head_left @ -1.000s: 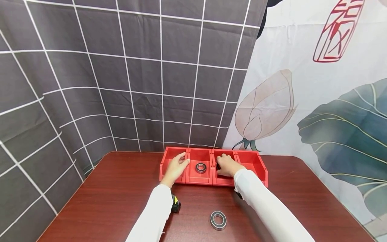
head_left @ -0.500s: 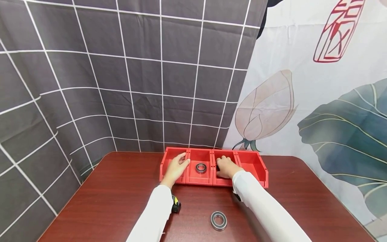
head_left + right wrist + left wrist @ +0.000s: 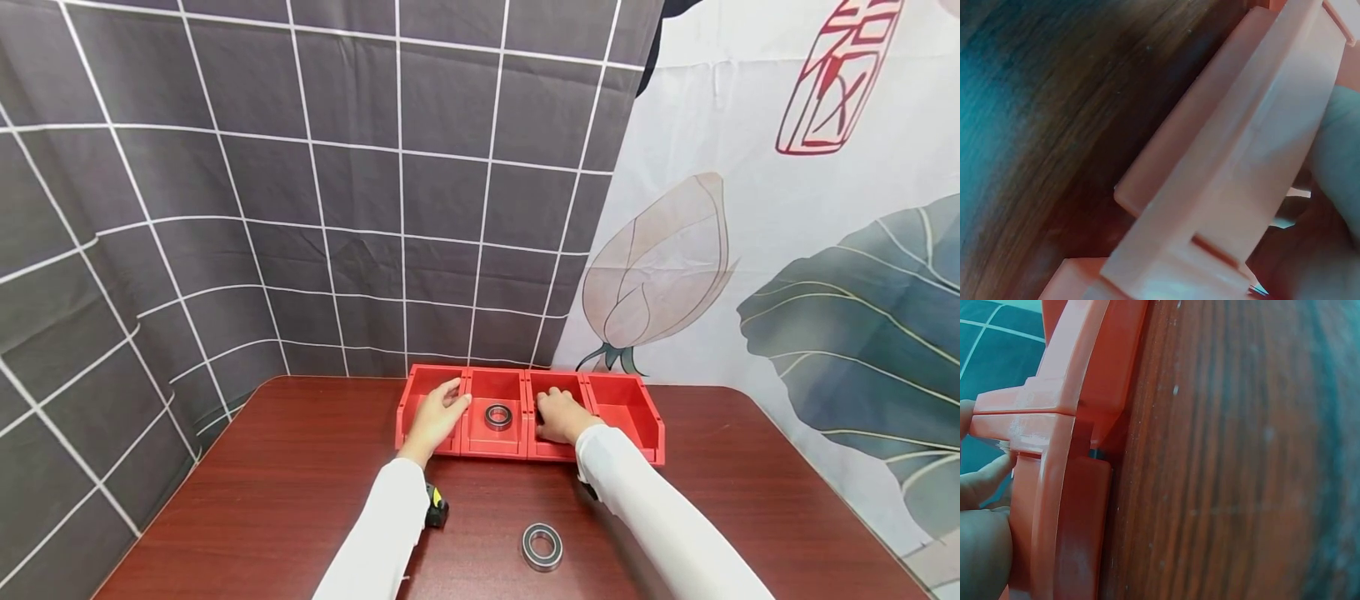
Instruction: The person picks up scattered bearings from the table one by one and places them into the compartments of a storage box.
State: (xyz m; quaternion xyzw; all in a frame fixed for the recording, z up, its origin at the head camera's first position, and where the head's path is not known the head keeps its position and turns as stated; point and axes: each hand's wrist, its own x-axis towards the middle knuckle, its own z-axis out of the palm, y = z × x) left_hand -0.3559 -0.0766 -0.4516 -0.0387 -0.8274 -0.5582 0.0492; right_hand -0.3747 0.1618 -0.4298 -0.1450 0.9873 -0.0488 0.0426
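A row of red plastic bins (image 3: pixel 495 451) stands at the back of the table. My left hand (image 3: pixel 433 418) lies over the leftmost bin, fingers relaxed and thumb beside the divider to the second bin. That second bin holds a ball bearing (image 3: pixel 498 416) with a dark seal and a silver rim. My right hand (image 3: pixel 562 414) reaches into the third bin with curled fingers. At its fingertips shows part of a dark bearing (image 3: pixel 539 414), mostly hidden by the hand; its shiny edge (image 3: pixel 1300 193) shows in the right wrist view. A larger bearing (image 3: pixel 542 547) lies flat on the table in front.
The rightmost red bin (image 3: pixel 622 410) adjoins the right wrist. Beside the left sleeve is a small black thing with a yellow patch (image 3: pixel 437 505). The brown table (image 3: pixel 285 500) backs onto a dark checked curtain (image 3: pixel 337 167) and a white printed cloth (image 3: pixel 675 125).
Over the last second the right hand and forearm shift very slightly left within the third bin. The left hand and the bearings in view stay where they were.
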